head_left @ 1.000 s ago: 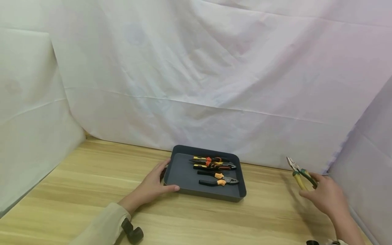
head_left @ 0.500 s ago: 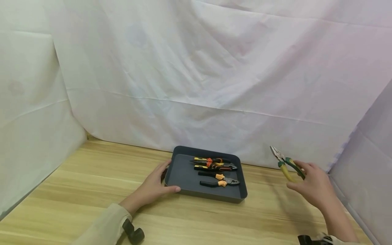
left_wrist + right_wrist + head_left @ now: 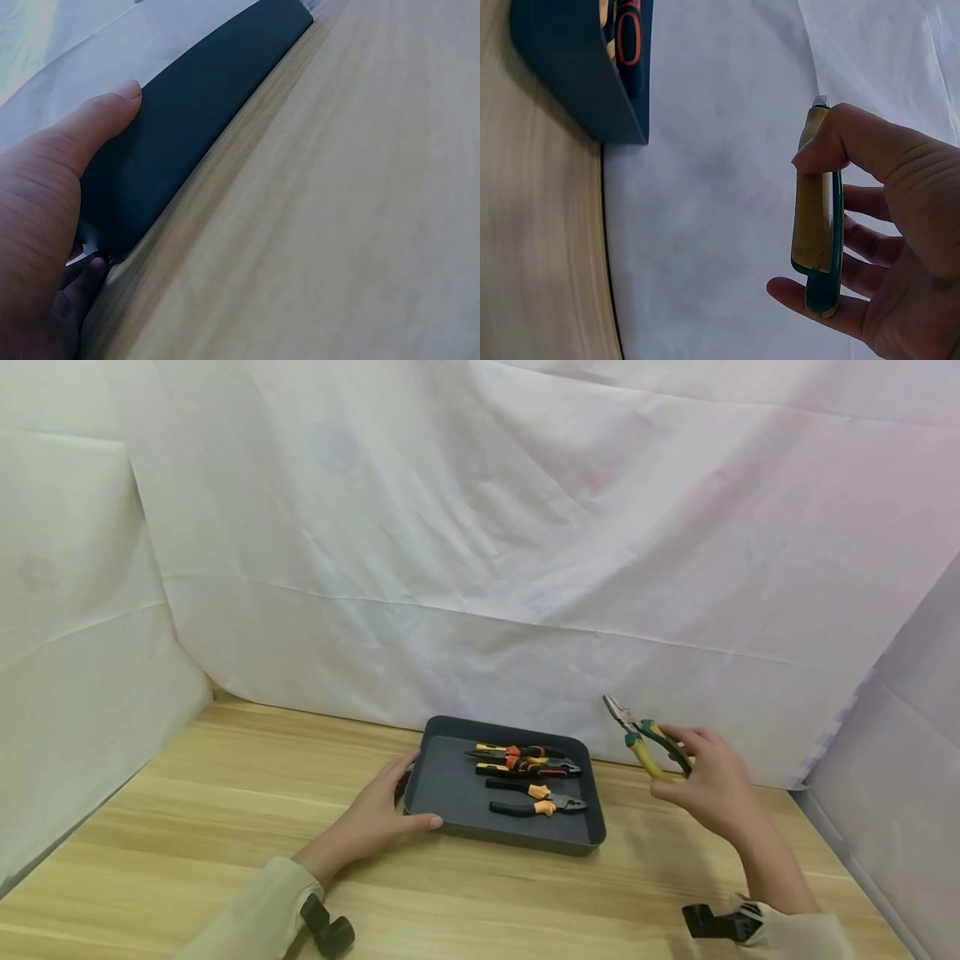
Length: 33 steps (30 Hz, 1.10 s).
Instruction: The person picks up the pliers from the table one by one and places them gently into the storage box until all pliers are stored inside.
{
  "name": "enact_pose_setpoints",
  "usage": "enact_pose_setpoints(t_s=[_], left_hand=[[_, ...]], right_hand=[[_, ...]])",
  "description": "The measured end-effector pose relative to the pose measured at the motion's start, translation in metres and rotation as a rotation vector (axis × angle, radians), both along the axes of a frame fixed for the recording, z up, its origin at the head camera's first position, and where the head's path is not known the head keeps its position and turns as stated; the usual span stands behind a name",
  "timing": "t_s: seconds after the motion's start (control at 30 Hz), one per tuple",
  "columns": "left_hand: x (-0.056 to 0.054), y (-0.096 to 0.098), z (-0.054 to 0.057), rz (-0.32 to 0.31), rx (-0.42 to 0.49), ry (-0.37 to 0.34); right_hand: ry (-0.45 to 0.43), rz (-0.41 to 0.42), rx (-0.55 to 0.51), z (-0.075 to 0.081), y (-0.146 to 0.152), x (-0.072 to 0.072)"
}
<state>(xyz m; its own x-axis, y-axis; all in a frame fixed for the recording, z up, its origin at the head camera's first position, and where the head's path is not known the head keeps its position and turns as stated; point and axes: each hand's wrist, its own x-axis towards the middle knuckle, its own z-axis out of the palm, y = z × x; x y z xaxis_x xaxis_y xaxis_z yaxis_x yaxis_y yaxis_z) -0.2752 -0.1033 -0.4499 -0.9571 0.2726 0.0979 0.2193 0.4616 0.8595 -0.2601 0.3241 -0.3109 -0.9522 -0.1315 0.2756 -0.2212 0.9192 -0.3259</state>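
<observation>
In the head view, my right hand [image 3: 712, 785] pinches a pair of pliers [image 3: 648, 747] with yellow and green handles. The pliers are raised right of the tray, handles spread, metal nose pointing up and left. From the right wrist, the thumb presses the yellow handle [image 3: 814, 217] while the fingers lie behind the green one. My left hand [image 3: 371, 814] grips the near left corner of a dark grey tray [image 3: 450, 785], thumb on the front wall [image 3: 187, 112], fingers along the left side. Inside the tray lie orange-and-black pliers [image 3: 543, 807] and, behind them, overlapping pliers [image 3: 525, 768] with red, black and yellow handles.
The tray stands on a wood-grain table [image 3: 225, 793], its far side close to a white cloth [image 3: 480, 668] hanging along the back. White cloth walls [image 3: 885, 760] also close off the left and right. Each wrist carries a black camera mount [image 3: 326, 927].
My right hand has carried the yellow-and-green pliers leftward and slightly up, closer to the tray. The left hand and the tray have stayed in place.
</observation>
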Motion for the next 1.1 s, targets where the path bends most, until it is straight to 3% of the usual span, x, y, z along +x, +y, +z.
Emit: enact_pose_setpoints(t_s=[0.43,0.63,1.1], left_hand=[[0.000,0.000,0.001,0.001,-0.001,-0.004],[0.000,0.001,0.002,0.001,-0.003,-0.004],[0.001,0.000,0.003,-0.009,0.008,-0.002]], right_hand=[[0.052,0.135,-0.039,0.012,-0.038,-0.013],[0.082,0.207,-0.056,0.004,-0.046,-0.015],[0.053,0.314,-0.060,-0.019,-0.054,-0.023]])
